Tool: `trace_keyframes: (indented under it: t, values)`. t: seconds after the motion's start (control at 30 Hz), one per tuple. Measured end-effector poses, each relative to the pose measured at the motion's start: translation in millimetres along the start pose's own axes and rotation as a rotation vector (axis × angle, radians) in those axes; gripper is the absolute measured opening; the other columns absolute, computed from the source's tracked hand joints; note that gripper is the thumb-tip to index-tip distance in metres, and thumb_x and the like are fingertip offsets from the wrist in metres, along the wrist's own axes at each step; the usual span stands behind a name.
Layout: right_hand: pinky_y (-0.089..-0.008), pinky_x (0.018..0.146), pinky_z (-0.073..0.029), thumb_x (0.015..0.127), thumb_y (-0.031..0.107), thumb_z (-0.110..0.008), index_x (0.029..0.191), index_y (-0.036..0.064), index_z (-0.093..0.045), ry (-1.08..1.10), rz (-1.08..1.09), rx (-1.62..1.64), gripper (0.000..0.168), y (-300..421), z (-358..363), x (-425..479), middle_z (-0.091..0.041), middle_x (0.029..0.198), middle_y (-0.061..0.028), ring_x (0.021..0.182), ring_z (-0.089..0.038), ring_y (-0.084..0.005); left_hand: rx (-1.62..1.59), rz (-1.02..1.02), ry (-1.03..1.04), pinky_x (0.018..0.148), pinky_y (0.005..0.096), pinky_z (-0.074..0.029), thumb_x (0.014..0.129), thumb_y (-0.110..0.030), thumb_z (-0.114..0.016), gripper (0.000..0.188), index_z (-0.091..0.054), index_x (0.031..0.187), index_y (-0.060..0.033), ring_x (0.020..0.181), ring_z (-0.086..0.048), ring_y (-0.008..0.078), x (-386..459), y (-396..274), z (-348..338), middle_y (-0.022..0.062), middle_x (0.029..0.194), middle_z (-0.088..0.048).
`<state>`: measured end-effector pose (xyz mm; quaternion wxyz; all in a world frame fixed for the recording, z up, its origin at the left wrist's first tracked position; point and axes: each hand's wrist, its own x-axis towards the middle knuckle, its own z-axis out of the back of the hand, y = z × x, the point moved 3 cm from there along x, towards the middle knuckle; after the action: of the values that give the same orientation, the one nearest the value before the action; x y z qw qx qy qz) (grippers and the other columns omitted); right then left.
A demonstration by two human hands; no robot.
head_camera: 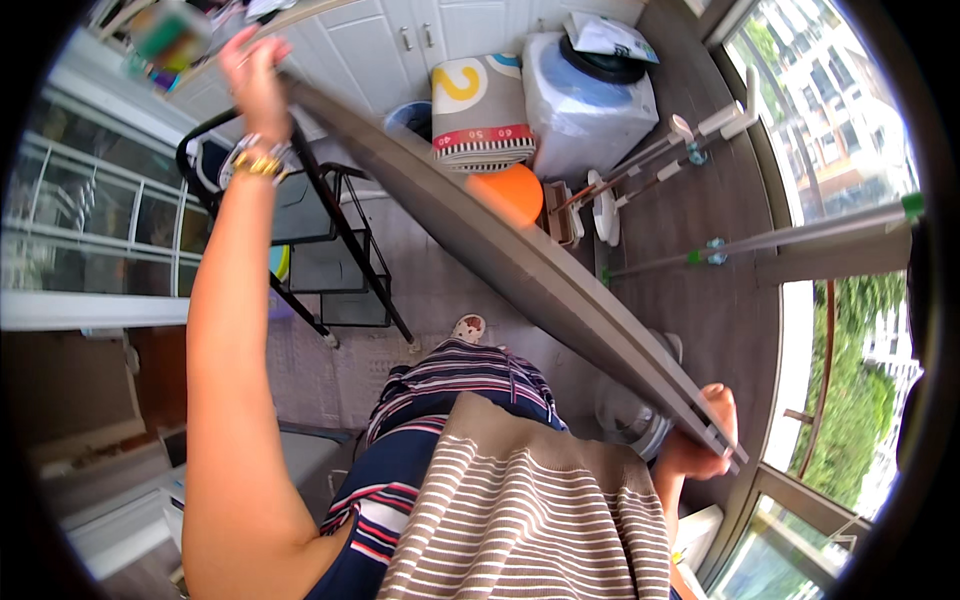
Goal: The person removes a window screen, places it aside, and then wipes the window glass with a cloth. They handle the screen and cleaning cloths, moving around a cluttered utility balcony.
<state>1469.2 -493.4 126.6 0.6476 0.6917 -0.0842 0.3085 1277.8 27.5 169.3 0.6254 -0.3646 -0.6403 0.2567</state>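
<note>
A long dark grey framed panel (517, 259) slants across the view from upper left to lower right, seen nearly edge-on. My right hand (709, 439) grips its lower right end, with the fingers around the frame. At the upper left end is my left hand (259, 79), its fingers raised and partly blurred. Whether it grips the panel or only touches it cannot be told. A brown knit garment with white stripes (540, 517) hangs at my chest, over navy striped clothing (465, 382).
A black folding step stool (326, 266) stands left. Beyond the panel are an orange object (517, 195), a folded mat (484, 112), a plastic-wrapped box (585, 105) and white cabinets (367, 52). Several mop poles lean right, including a green-tipped pole (810, 232), near the windows (840, 375).
</note>
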Motion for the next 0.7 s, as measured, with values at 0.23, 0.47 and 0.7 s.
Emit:
trace_keyframes:
  t: [0.23, 0.47, 0.7]
  values:
    - [-0.0327, 0.061, -0.038, 0.059, 0.001, -0.066, 0.066, 0.008, -0.053, 0.490, -0.074, -0.218, 0.016, 41, 22, -53, -0.050, 0.062, -0.0055, 0.060, -0.044, -0.0177, 0.044, 0.013, -0.019, 0.082, 0.0354, -0.046, 0.086, -0.015, -0.049, 0.037, -0.034, 0.117, -0.0026, 0.085, -0.057, 0.0237, -13, -11, 81, 0.0171, 0.095, -0.057]
    - [-0.0273, 0.052, -0.040, 0.057, 0.009, -0.065, 0.070, 0.006, -0.059, 0.341, -0.028, -0.249, 0.015, 51, 10, -53, -0.046, 0.056, 0.0011, 0.049, -0.046, -0.0112, 0.081, 0.023, 0.048, 0.083, 0.0372, -0.047, 0.086, -0.015, -0.045, 0.039, -0.030, 0.120, -0.0038, 0.086, -0.057, 0.0253, 3, 5, 116, 0.0208, 0.096, -0.057]
    - [-0.0282, 0.057, -0.042, 0.056, 0.008, -0.064, 0.073, 0.007, -0.060, 0.409, -0.076, -0.245, 0.018, 51, 19, -58, -0.045, 0.061, 0.0017, 0.054, -0.046, -0.0118, 0.097, 0.045, 0.132, 0.084, 0.0392, -0.047, 0.087, -0.012, -0.043, 0.039, -0.028, 0.122, -0.0051, 0.088, -0.058, 0.0283, 14, 5, 137, 0.0230, 0.099, -0.056]
